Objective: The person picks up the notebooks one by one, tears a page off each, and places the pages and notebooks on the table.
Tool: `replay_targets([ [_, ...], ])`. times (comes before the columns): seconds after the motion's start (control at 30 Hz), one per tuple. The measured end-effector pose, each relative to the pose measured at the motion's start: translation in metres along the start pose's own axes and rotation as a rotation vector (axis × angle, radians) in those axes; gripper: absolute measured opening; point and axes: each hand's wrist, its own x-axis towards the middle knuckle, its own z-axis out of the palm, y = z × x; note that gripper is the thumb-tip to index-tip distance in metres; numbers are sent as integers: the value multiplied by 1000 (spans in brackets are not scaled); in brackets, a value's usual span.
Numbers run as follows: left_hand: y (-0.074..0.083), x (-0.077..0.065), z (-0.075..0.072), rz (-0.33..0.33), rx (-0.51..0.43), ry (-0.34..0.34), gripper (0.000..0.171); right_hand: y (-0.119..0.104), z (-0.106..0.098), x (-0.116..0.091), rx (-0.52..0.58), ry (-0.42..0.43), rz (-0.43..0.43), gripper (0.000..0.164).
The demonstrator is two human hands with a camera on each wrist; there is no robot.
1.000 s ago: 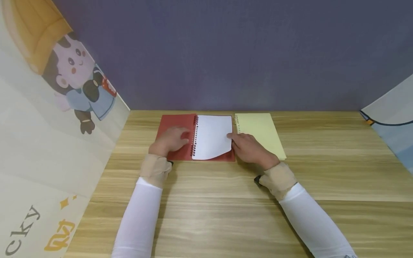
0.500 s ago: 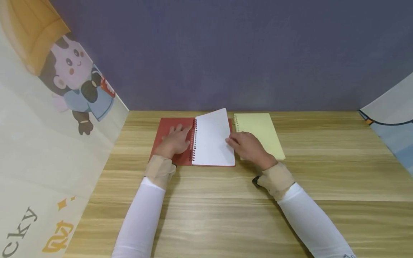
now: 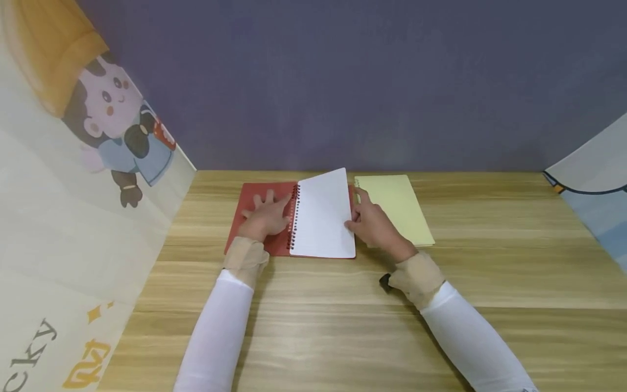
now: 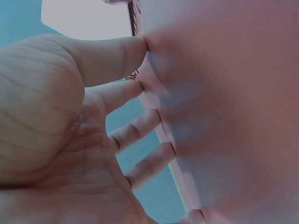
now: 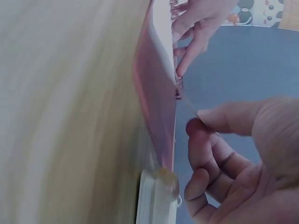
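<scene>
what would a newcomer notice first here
Probably the bright white page in the middle, its right edge pinched by the right hand. The left hand rests on the open red notebook, left of the page; a yellow notebook lies at right. A cartoon figure stands out at upper left.

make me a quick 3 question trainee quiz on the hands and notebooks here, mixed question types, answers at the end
1. Which hand pinches the white page of the open red spiral notebook?
2. True or false: the left hand has its fingers spread on the red cover.
3. From the person's side, the yellow spiral notebook lies where relative to the red one? A) left B) right C) underneath

Key: 1. The right hand. 2. True. 3. B.
</scene>
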Motion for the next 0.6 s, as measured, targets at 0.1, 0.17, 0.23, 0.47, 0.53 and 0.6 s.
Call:
replay_targets([
  [0.1, 0, 2, -1, -4, -27, -12, 61, -3, 2, 2, 25, -38, 30, 61],
  [0.17, 1, 3, -1, -10, -32, -13, 62, -6, 3, 4, 19, -50, 43, 37],
  [0.23, 3, 5, -3, -11, -31, -18, 63, -9, 4, 6, 13, -46, 69, 18],
  [0.47, 6, 9, -13, -27, -51, -54, 66, -17, 9, 17, 59, -11, 156, 38],
  [0.53, 7, 9, -14, -30, -56, -60, 67, -16, 11, 18, 34, -16, 166, 40],
  [0.6, 7, 9, -14, -28, -55, -66, 68, -14, 12, 19, -11, -33, 163, 38],
])
